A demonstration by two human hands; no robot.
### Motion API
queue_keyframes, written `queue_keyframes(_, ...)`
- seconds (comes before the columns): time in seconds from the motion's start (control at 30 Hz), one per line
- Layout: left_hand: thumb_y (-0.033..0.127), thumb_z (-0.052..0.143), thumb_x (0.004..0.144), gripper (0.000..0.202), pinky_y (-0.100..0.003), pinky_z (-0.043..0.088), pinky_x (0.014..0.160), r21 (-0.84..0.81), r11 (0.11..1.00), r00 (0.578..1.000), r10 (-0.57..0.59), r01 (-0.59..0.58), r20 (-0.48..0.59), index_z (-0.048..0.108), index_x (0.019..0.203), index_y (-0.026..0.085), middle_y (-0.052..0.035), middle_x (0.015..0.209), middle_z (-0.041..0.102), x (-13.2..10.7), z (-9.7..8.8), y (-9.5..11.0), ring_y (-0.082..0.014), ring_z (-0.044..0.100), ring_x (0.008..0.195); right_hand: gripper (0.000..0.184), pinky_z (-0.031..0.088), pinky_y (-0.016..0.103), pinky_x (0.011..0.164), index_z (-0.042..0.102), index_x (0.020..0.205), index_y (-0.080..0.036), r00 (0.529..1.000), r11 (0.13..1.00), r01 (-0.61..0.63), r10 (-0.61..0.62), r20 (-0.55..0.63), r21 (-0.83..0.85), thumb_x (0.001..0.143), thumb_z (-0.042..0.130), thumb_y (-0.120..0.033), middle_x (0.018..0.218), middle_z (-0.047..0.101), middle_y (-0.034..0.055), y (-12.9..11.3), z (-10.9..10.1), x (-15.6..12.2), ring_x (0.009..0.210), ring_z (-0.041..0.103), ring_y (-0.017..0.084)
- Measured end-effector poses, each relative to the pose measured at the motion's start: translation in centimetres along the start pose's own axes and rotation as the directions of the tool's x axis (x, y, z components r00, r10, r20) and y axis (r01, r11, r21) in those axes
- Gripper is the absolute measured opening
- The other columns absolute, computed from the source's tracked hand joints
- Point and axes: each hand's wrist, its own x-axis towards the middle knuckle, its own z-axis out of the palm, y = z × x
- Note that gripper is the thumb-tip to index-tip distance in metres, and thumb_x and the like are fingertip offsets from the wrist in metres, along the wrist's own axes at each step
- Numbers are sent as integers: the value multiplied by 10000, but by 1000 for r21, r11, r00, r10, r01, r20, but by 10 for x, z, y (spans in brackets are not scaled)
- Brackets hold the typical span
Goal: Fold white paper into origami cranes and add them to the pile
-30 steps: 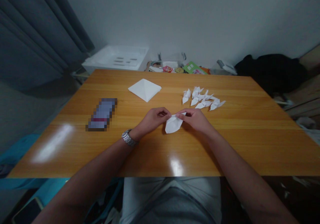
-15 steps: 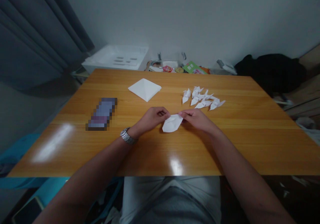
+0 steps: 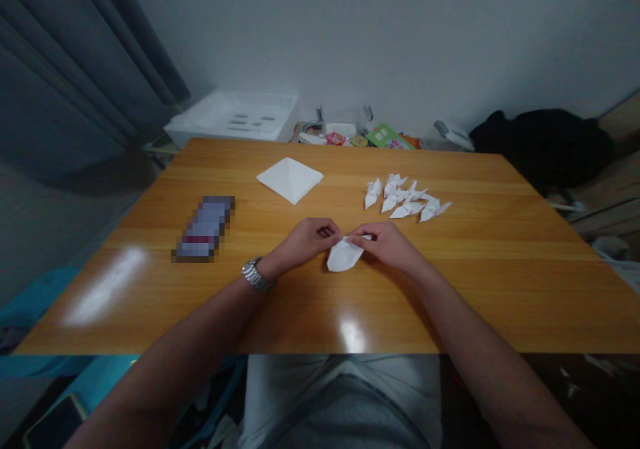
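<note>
A small piece of white folded paper point(image 3: 344, 257) is held just above or on the wooden table, between my two hands. My left hand point(image 3: 319, 234) pinches its upper left edge between thumb and fingers. On the other side, my right hand point(image 3: 383, 241) grips the upper right part, thumb close to the left one, with a paper corner poking out near the fingers. Behind the hands to the right, several white origami cranes point(image 3: 400, 195) lie grouped. A larger white paper point(image 3: 290, 179), diamond-shaped with crease lines, rests farther back on the left.
A pixelated phone-like device point(image 3: 206, 229) lies on the left of the wooden table point(image 3: 200, 309). Past the far edge are a white foam box point(image 3: 185, 129), a green packet point(image 3: 387, 137) and small items. Dark cloth point(image 3: 545, 142) is at the back right.
My right hand has shifted left, its thumb now closer to my left thumb. The folded paper and both hands have come slightly nearer to me.
</note>
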Motion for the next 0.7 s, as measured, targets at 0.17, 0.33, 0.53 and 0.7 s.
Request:
queue_keyframes(0.17, 398, 669, 903, 256, -244, 513, 699, -11, 1000, 1000, 21, -22, -14, 716, 926, 148, -52, 869, 741, -2, 4, 2, -153, 666, 782, 280, 485, 298, 685, 802, 913, -201, 1000, 1000, 17, -17, 11, -9, 927, 624, -417, 874, 795, 51, 0, 2, -1, 762, 695, 207)
queue_keyframes(0.33, 403, 646, 925, 263, -246, 510, 684, 48, 999, 1000, 18, -18, -2, 727, 946, 153, -60, 889, 751, -3, 1, 7, -163, 671, 788, 278, 483, 298, 682, 805, 923, -205, 999, 999, 23, -22, 30, -44, 941, 614, -406, 893, 801, 51, -2, 2, -1, 766, 703, 209)
queue_keyframes(0.53, 374, 650, 924, 238, -239, 498, 664, 99, 995, 1000, 16, -15, -7, 728, 942, 150, -59, 873, 751, -3, -4, 10, -157, 668, 760, 273, 472, 305, 682, 810, 913, -212, 999, 992, 35, -31, 28, -125, 956, 595, -375, 906, 804, 51, -1, -2, -1, 766, 704, 216)
queue_keyframes(0.7, 361, 641, 928, 232, -234, 489, 647, 94, 995, 1000, 23, -24, 10, 729, 933, 146, -58, 857, 748, -4, -4, 10, -150, 660, 740, 325, 421, 281, 621, 795, 868, -195, 996, 985, 61, -50, 73, -159, 977, 556, -386, 825, 786, 39, -1, -3, -1, 700, 665, 198)
